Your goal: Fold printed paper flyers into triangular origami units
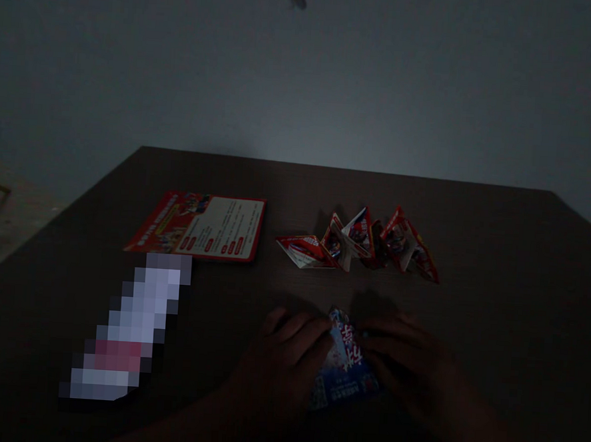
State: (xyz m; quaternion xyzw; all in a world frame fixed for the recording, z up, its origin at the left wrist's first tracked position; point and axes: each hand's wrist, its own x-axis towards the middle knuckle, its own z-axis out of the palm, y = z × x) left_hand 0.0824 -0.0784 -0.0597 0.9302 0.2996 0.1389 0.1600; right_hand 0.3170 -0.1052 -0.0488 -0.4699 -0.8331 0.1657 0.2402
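Observation:
A blue printed packet or sheet point(345, 374) with white and red characters lies near the table's front, between my two hands. My left hand point(290, 354) has its fingers bent over the left edge of the blue piece. From the other side, my right hand point(407, 361) holds its right edge, fingers curled inward. The light is dim, and the thumbs are hard to make out. Beyond the hands sit several folded red and white paper pieces point(311, 250) in a row, with pointed corners standing up.
A flat red and white printed card or booklet point(222, 230) lies at the left on the dark table point(288, 180). Nearer the front left is a long pale object, blurred by pixels point(137, 318). A pale wall point(303, 95) stands behind the table.

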